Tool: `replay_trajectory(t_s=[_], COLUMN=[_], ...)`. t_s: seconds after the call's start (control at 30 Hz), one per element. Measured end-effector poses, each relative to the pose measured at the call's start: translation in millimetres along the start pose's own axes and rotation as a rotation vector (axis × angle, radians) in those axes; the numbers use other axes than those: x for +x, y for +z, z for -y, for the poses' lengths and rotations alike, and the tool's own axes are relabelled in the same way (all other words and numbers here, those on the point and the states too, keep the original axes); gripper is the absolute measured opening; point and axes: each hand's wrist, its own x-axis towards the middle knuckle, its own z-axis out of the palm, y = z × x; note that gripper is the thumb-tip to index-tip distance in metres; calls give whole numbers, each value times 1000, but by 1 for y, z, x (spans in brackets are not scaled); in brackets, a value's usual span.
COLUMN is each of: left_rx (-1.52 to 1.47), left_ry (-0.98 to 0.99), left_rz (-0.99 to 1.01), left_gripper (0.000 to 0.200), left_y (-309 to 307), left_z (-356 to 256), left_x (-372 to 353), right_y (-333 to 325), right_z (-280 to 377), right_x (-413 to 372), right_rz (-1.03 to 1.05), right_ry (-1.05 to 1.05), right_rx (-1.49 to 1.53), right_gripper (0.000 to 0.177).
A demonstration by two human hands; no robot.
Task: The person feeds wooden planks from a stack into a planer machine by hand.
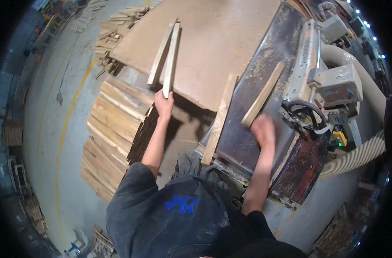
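My left hand (163, 104) is closed around the near end of a pale wooden strip (172, 60), which reaches over the big brown board. Beside it on the left lies a second strip (161, 53). My right hand (263, 129), somewhat blurred, is at the near end of a wooden piece (264, 94) on the dark machine table (243, 139); its fingers are too smeared to tell whether they grip it. Another wooden strip (220, 118) lies along the left edge of the machine table, between my hands.
The brown board (204, 38) spans the top middle. Stacked wooden planks (114, 129) stand at the left. A machine with a black handwheel (305, 116) and a ribbed hose (355, 155) is at the right. Wood offcuts (114, 34) lie at the upper left.
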Motion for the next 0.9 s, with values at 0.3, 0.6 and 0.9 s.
replay_trajectory(t_s=[0.3, 0.6, 0.9], left_rx=[-1480, -1398, -233], left_ry=[-422, -444, 676], left_rz=[699, 1115, 1260], left_gripper=[51, 78, 26], left_y=[-27, -39, -3], left_z=[-58, -98, -159], left_x=[-61, -174, -208], right_y=[88, 67, 7], right_z=[-65, -125, -123], right_x=[11, -108, -173], right_rz=[-54, 162, -142], right_ry=[-190, 174, 167], right_rx=[123, -329, -325], right_gripper=[19, 46, 52])
